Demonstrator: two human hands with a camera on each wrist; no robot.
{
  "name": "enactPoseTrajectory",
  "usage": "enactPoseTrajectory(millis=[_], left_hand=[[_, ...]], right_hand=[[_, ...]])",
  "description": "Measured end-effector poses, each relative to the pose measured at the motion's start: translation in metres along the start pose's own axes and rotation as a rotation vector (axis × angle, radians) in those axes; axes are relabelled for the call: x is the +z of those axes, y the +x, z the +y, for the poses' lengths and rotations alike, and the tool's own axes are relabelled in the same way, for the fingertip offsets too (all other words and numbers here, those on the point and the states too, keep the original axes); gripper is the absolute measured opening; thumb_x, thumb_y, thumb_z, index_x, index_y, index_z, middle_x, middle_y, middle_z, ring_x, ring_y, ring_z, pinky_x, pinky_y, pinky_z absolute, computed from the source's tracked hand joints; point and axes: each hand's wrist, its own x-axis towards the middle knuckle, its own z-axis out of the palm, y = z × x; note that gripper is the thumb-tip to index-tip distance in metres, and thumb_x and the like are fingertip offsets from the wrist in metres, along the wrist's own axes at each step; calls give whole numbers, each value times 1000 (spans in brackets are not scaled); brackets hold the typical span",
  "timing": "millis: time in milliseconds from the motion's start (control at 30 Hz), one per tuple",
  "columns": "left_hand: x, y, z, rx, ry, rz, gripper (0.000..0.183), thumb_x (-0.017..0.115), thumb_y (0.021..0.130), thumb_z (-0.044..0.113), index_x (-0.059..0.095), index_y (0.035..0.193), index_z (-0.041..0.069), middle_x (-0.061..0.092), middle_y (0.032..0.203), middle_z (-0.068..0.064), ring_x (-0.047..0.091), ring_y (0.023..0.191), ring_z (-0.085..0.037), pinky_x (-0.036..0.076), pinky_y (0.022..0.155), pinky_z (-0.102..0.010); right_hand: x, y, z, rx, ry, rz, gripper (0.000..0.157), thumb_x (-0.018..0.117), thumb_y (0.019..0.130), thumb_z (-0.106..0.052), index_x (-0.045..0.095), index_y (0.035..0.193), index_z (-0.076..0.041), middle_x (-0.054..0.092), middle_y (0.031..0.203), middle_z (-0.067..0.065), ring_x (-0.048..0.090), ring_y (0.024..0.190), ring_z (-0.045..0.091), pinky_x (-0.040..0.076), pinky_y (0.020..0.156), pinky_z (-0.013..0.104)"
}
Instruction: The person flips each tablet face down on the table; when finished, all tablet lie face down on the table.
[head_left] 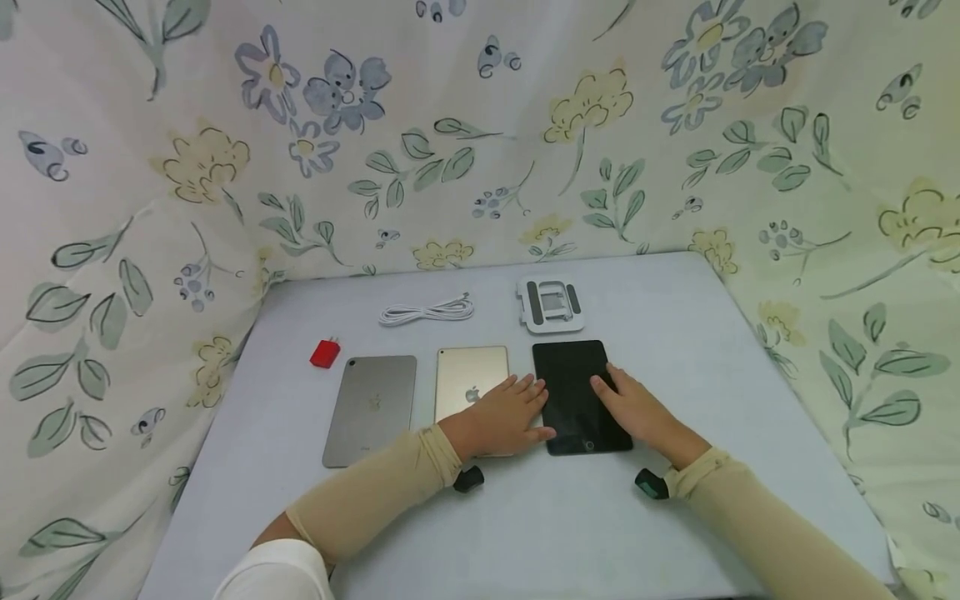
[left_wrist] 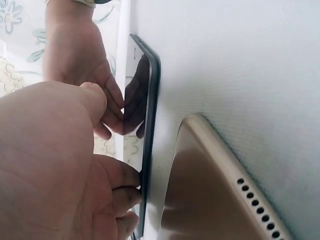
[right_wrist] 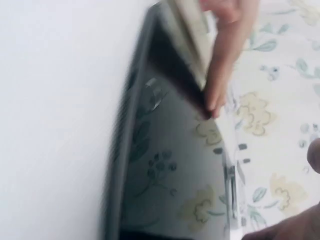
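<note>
A black tablet (head_left: 576,396) lies on the white table, dark glossy screen up. My left hand (head_left: 504,417) reaches across a gold tablet (head_left: 471,379), its fingertips at the black tablet's left edge. In the left wrist view those fingers touch the black tablet's rim (left_wrist: 153,100), and the gold tablet (left_wrist: 200,185) lies back up beside it. My right hand (head_left: 647,415) is at the black tablet's right side, thumb over the screen and fingers by the edge. The right wrist view is blurred; the screen (right_wrist: 170,175) there mirrors the printed cloth.
Left of the gold tablet lies a grey tablet (head_left: 371,412), back up. Behind them are a red charger plug (head_left: 325,353), a coiled white cable (head_left: 426,311) and a white-and-grey stand (head_left: 551,304). Flowered cloth (head_left: 510,183) hangs around the table (head_left: 555,533).
</note>
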Motion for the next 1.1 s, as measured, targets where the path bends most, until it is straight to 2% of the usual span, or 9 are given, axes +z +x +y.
enactPoseTrajectory(millis=[267,367,467,600,767,933,1000,1100], left_hand=[[0,1,0,9,-16,-11,80,29,112,64,32,168,7,22,175,-9,14,162,-26,12,131,-41],[1,0,-2,-6,-40,-13,80,29,112,65,32,168,8,23,175,-8,14,163,-25,12,131,-42],[1,0,-5,-15,-105,-5,78,30,112,63,34,168,8,25,175,-8,14,162,-26,13,131,-44],[-2,4,-9,11,-221,48,75,29,114,61,38,166,7,33,171,-8,18,162,-25,16,130,-49],[-10,12,-10,84,-336,186,72,28,115,58,43,164,7,43,167,-5,29,159,-22,23,128,-46],[-27,8,-8,102,-482,369,70,45,113,55,44,163,6,50,162,-7,46,149,-20,38,121,-36],[-33,4,-6,87,-556,408,76,56,109,56,40,165,7,51,161,-7,49,146,-19,41,119,-35],[-35,-1,-5,55,-632,428,86,66,103,57,34,167,8,50,161,-7,48,146,-19,41,119,-35]], right_hand=[[-12,1,-13,134,396,-27,89,32,115,-56,8,165,13,7,172,34,6,159,50,12,127,64],[-17,0,-16,105,547,-15,83,32,116,-49,6,165,13,5,172,33,3,160,48,8,129,59],[-25,-6,-21,28,630,0,77,30,117,-42,5,165,12,9,171,34,2,161,45,4,130,55],[-36,-17,-39,-65,677,19,72,32,118,-38,8,166,10,19,169,34,7,161,43,5,130,55],[-35,-26,-68,-192,706,-11,68,34,118,-31,9,166,9,21,170,32,15,159,46,10,128,60],[-22,-26,-79,-300,675,-57,63,33,117,-22,9,166,9,17,172,30,17,158,48,15,125,67],[-16,-24,-77,-318,659,-73,61,31,117,-20,10,166,9,17,172,29,17,157,49,16,124,68],[-6,-23,-71,-313,622,-100,60,30,117,-19,12,166,9,18,172,29,20,157,49,18,124,69]])
